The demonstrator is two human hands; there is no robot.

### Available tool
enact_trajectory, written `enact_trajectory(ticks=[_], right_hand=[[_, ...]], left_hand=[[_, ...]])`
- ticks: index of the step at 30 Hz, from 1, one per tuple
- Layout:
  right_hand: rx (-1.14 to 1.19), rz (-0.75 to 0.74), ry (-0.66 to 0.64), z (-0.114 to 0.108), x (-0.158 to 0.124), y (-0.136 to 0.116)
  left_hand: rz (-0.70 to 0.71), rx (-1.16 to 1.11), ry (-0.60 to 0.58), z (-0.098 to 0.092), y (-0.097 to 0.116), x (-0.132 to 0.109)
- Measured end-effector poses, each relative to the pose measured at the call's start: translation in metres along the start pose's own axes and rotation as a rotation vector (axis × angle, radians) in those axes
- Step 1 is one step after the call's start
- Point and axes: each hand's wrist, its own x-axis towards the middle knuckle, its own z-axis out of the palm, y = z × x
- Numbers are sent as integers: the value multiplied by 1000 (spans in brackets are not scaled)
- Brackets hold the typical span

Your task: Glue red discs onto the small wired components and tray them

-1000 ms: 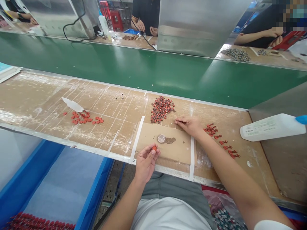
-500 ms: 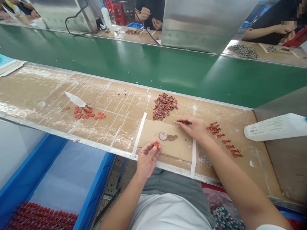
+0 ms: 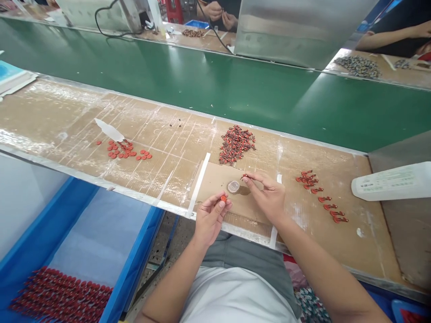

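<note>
red part (image 3: 223, 198) pinched tight between thumb and fingers of the left hand (image 3: 210, 220) — right hand (image 3: 267, 197) closed on a tiny red-and-dark piece (image 3: 244, 176) over the cardboard sheet (image 3: 215, 181), just beside a round clear cap (image 3: 233, 186) — pile of red pieces (image 3: 236, 144) beyond.

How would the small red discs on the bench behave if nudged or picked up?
The red discs lie flat, so would probably slide rather than roll. They look thin and light, and could be fiddly to lift off the bench.
</note>
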Motion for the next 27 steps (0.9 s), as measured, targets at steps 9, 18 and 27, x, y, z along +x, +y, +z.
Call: enact_trajectory(ticks=[9,18,27], right_hand=[[-51,-302,-31,12,-2,13],[-33,-336,-51,11,-1,16],[-31,-361,-119,11,0,16]], left_hand=[[3,-28,-25,2,1,0],[-7,-14,-5,3,3,-1],[-5,-27,-25,1,2,-2]])
